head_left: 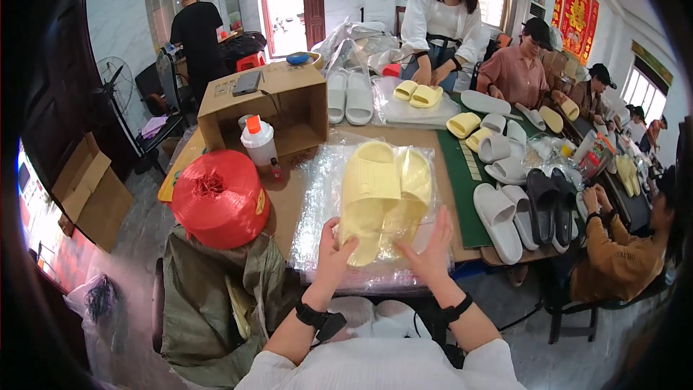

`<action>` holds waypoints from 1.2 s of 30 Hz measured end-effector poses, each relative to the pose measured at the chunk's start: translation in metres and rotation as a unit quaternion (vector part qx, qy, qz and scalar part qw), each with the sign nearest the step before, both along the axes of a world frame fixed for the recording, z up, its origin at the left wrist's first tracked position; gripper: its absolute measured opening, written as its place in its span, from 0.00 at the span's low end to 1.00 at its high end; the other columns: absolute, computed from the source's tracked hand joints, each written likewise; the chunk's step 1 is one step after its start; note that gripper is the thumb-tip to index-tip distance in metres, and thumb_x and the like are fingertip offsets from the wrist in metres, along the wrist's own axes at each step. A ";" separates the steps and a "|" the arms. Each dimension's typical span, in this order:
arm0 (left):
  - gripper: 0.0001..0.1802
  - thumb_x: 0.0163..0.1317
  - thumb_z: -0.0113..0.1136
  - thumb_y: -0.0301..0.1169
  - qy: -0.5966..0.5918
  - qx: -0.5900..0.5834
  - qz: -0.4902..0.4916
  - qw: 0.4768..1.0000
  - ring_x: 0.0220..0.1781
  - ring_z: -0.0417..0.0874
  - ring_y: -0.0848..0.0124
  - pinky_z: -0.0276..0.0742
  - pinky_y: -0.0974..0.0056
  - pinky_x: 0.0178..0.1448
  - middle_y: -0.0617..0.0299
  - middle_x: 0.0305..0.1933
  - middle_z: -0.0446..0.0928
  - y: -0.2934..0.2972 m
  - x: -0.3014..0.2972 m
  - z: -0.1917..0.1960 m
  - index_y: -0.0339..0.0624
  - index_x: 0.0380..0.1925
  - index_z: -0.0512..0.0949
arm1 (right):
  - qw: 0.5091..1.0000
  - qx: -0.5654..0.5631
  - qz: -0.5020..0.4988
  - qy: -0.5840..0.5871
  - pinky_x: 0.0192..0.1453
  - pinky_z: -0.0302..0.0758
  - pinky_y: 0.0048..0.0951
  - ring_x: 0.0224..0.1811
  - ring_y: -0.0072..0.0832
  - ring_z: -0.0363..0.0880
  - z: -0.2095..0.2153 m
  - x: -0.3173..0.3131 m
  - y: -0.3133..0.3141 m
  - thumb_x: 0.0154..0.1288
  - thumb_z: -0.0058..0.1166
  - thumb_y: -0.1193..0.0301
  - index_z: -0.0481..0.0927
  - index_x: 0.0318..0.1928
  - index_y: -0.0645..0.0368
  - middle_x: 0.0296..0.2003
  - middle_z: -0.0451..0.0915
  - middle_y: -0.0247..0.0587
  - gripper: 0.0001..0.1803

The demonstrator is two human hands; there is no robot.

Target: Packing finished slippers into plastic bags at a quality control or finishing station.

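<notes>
Left hand (pixel 334 251) is grasping the lower end of the pale yellow slippers (pixel 369 182), thumb lying in front, fingers partly hiding behind. Right hand (pixel 432 249) is spreading beside the other lower corner, thumb pointing in at the slippers, fingers extending upward; cannot tell whether it is gripping. The pair is sitting at the table's near middle, in front of the wearer, toes pointing away, left slipper partly overlapping the right one. Clear plastic film (pixel 427 206) is glinting around and over the lower part; cannot tell if it is fully enclosing the pair. More clear plastic sheets (pixel 312 206) are lying underneath. Left of these, a red twine roll (pixel 213 206) is resting near a white bottle (pixel 259 146) with orange cap; behind, a cardboard box (pixel 317 105) is opening toward the wearer. On the right, a green mat (pixel 456 173) is running under white slippers (pixel 497 220), black slippers (pixel 541 209) standing just beside. Across the table, a co-worker in white (pixel 422 18) is bending over small yellow slippers (pixel 426 97).
</notes>
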State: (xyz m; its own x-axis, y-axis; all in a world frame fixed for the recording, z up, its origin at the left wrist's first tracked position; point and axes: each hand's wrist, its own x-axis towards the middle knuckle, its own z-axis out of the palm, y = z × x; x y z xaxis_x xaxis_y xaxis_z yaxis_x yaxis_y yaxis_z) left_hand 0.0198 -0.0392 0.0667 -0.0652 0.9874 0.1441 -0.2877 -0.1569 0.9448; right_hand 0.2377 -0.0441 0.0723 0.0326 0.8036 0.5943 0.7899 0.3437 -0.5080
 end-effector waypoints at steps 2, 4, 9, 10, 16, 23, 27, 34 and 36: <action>0.31 0.64 0.59 0.24 -0.060 -0.005 -0.014 0.998 0.49 0.83 0.66 0.82 0.63 0.51 0.58 0.53 0.78 -0.007 -0.002 0.011 0.39 0.65 0.59 | 0.995 0.003 0.008 0.099 0.77 0.52 0.46 0.76 0.50 0.49 0.019 0.005 -0.006 0.53 0.74 0.67 0.44 0.75 0.68 0.72 0.50 0.62 0.59; 0.30 0.64 0.57 0.21 -0.151 0.013 -0.070 0.986 0.54 0.83 0.65 0.82 0.61 0.55 0.55 0.55 0.78 -0.010 -0.004 0.022 0.38 0.66 0.62 | 0.969 -0.007 0.094 0.229 0.74 0.58 0.43 0.73 0.45 0.56 0.018 0.011 -0.001 0.52 0.74 0.70 0.48 0.74 0.68 0.70 0.56 0.58 0.57; 0.30 0.64 0.54 0.17 -0.219 -0.012 -0.120 0.968 0.59 0.81 0.64 0.79 0.59 0.60 0.55 0.61 0.76 -0.017 -0.013 0.029 0.39 0.67 0.64 | 0.794 -0.288 0.222 0.487 0.62 0.73 0.32 0.59 0.29 0.75 0.030 0.020 -0.010 0.56 0.71 0.75 0.62 0.68 0.68 0.58 0.75 0.46 0.42; 0.29 0.65 0.53 0.17 -0.224 -0.028 -0.127 0.966 0.60 0.80 0.64 0.78 0.58 0.62 0.55 0.62 0.75 -0.019 -0.013 0.030 0.39 0.67 0.65 | 0.812 -0.234 0.218 0.489 0.60 0.74 0.30 0.56 0.28 0.77 0.030 0.014 -0.013 0.57 0.69 0.76 0.66 0.64 0.69 0.54 0.78 0.44 0.36; 0.27 0.67 0.52 0.18 -0.232 -0.064 -0.118 0.964 0.65 0.76 0.65 0.75 0.58 0.66 0.60 0.63 0.75 -0.030 0.011 0.018 0.42 0.67 0.66 | 0.887 -0.067 0.163 0.427 0.55 0.74 0.28 0.51 0.25 0.78 0.016 -0.017 -0.013 0.61 0.64 0.76 0.71 0.57 0.68 0.48 0.81 0.43 0.26; 0.28 0.67 0.62 0.24 -0.151 -0.048 -0.124 0.980 0.62 0.74 0.72 0.72 0.62 0.65 0.65 0.61 0.74 -0.047 -0.002 0.001 0.42 0.66 0.66 | 0.918 -0.132 0.230 0.295 0.58 0.74 0.34 0.53 0.32 0.78 0.000 -0.013 -0.024 0.58 0.66 0.74 0.76 0.55 0.68 0.51 0.80 0.48 0.24; 0.29 0.65 0.64 0.24 -0.079 0.025 -0.033 0.996 0.61 0.73 0.74 0.70 0.63 0.65 0.65 0.61 0.75 -0.076 -0.062 0.013 0.40 0.66 0.66 | 0.898 -0.192 0.343 0.196 0.72 0.61 0.40 0.70 0.40 0.63 0.002 0.017 -0.032 0.47 0.79 0.61 0.61 0.70 0.64 0.66 0.66 0.50 0.54; 0.28 0.63 0.65 0.24 0.204 -0.043 0.287 0.935 0.53 0.80 0.71 0.78 0.65 0.56 0.60 0.55 0.80 -0.190 -0.274 0.071 0.37 0.63 0.69 | 0.964 -0.146 0.217 0.054 0.75 0.58 0.44 0.71 0.48 0.61 -0.017 0.023 0.002 0.48 0.71 0.64 0.66 0.68 0.64 0.67 0.65 0.52 0.46; 0.32 0.61 0.63 0.20 0.288 -0.115 0.282 0.908 0.55 0.79 0.70 0.77 0.64 0.58 0.59 0.58 0.78 -0.244 -0.329 0.082 0.38 0.66 0.67 | 0.966 -0.133 0.215 -0.055 0.75 0.58 0.45 0.71 0.50 0.61 -0.024 0.020 0.004 0.47 0.71 0.66 0.67 0.66 0.64 0.68 0.65 0.53 0.45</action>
State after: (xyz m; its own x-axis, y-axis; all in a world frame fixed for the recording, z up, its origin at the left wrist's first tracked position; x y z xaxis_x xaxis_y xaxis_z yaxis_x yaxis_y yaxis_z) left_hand -0.3090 -0.2836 0.1484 -0.5498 0.8282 0.1089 0.3292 0.0949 0.9395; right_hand 0.2578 -0.0403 0.0485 -0.3903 0.8532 0.3459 0.6568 0.5213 -0.5448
